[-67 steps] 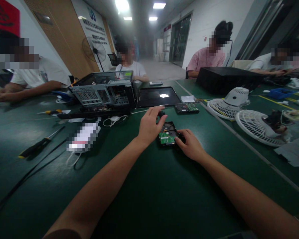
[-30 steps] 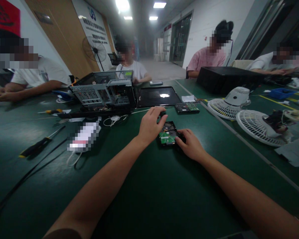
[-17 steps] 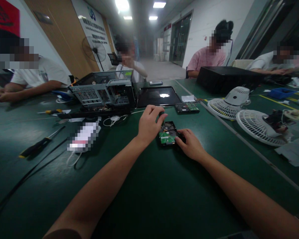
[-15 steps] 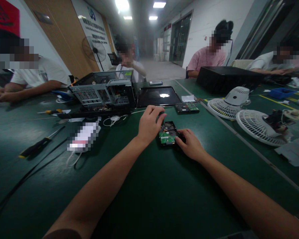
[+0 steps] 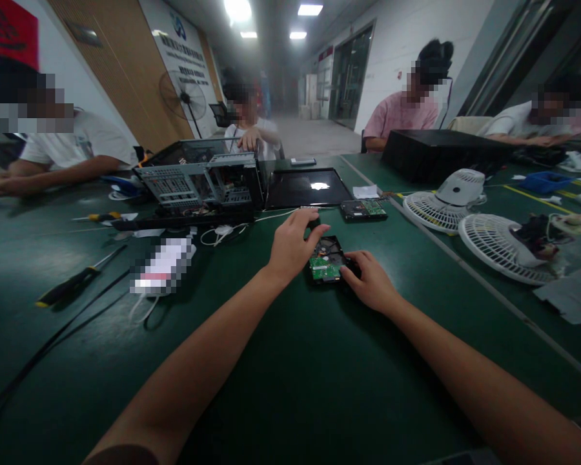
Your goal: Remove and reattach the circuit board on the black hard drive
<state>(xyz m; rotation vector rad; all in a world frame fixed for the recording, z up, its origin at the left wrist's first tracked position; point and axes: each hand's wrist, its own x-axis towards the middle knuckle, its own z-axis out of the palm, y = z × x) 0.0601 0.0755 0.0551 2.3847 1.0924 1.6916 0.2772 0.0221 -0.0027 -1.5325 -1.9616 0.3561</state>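
A hard drive [image 5: 326,270] lies on the green table in front of me, its green circuit board and dark metal casing facing up. My right hand [image 5: 372,281] grips its right edge, thumb near the board's lower corner and fingers along the side. Over the drive's upper left corner is my left hand [image 5: 294,242], with fingers curled and thumb bent towards them. Something small and dark shows between that thumb and the fingers; its kind is hidden. Further back lies a second hard drive [image 5: 364,210], apart from both hands.
An opened computer case [image 5: 198,184] stands at back left beside a flat black panel [image 5: 307,187]. A screwdriver [image 5: 72,284], a phone [image 5: 163,266] and cables lie left. Two white fan parts [image 5: 438,210] and a black case [image 5: 445,154] occupy the right. Several people sit around the table.
My left thumb and fingers have shifted slightly and spread a little over the drive. My right hand and the drive have stayed put. The person opposite has lowered a hand onto the computer case.
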